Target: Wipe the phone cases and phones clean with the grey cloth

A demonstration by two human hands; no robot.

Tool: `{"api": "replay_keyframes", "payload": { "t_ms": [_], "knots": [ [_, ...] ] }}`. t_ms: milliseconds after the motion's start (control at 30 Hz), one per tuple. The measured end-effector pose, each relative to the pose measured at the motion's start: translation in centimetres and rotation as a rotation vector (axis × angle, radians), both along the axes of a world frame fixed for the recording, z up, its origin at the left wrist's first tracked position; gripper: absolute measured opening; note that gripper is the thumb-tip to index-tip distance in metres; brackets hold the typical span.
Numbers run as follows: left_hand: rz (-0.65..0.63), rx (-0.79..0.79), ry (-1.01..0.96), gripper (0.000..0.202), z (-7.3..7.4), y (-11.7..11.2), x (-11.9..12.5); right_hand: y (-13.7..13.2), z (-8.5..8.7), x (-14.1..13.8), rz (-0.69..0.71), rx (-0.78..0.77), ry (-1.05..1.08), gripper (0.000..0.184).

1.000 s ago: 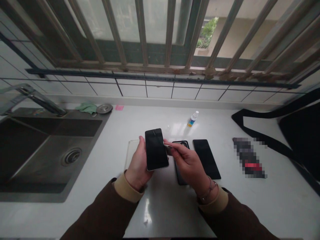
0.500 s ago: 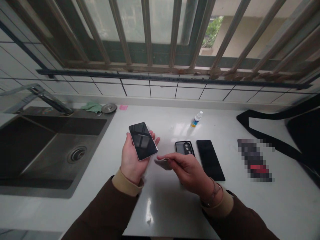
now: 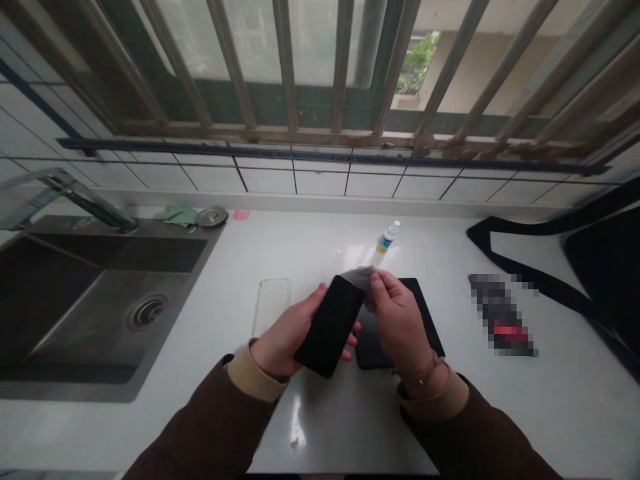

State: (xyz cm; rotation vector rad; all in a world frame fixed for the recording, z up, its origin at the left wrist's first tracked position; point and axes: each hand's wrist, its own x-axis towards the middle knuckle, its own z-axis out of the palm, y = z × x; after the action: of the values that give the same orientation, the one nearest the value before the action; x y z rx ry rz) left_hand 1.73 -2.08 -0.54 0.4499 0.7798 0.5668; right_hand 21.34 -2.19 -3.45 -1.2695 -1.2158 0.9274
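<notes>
"What's nearest?"

"The left hand (image 3: pixel 287 337) cradles a black smartphone (image 3: pixel 330 327), tilted above the white countertop (image 3: pixel 500 413). The grip is wide, with the fingertips (image 3: pixel 354 341) showing just past its far long edge."

"And the right hand (image 3: pixel 400 317)?"

"That's a narrow pinch, thumb and fingers closed on a grey wipe cloth (image 3: pixel 357 277) at the phone's top corner."

"What step is that?"

"It looks like wiping that corner. The next move seems to call for a steady left hand while the cloth works along the edge."

"What's around them?"

"A dark phone case (image 3: pixel 369 350) lies partly hidden under the right hand, beside a second black phone (image 3: pixel 425 320). A clear phone case (image 3: pixel 271 305) sits left. Farther off stand a small dropper bottle (image 3: pixel 389 237) and a steel sink (image 3: pixel 65 393)."
</notes>
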Motion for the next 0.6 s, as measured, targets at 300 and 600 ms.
{"api": "replay_keyframes", "payload": {
  "t_ms": [300, 600],
  "knots": [
    [0.012, 0.042, 0.136, 0.059, -1.5, -0.4, 0.8, -1.2, 1.0, -1.3, 0.252, 0.250, -0.374, 0.037],
    [0.141, 0.045, 0.092, 0.062, -0.3, 0.2, 0.1, -0.1, 0.9, 0.0, 0.094, 0.097, -0.518, 0.033]
  ]
}}
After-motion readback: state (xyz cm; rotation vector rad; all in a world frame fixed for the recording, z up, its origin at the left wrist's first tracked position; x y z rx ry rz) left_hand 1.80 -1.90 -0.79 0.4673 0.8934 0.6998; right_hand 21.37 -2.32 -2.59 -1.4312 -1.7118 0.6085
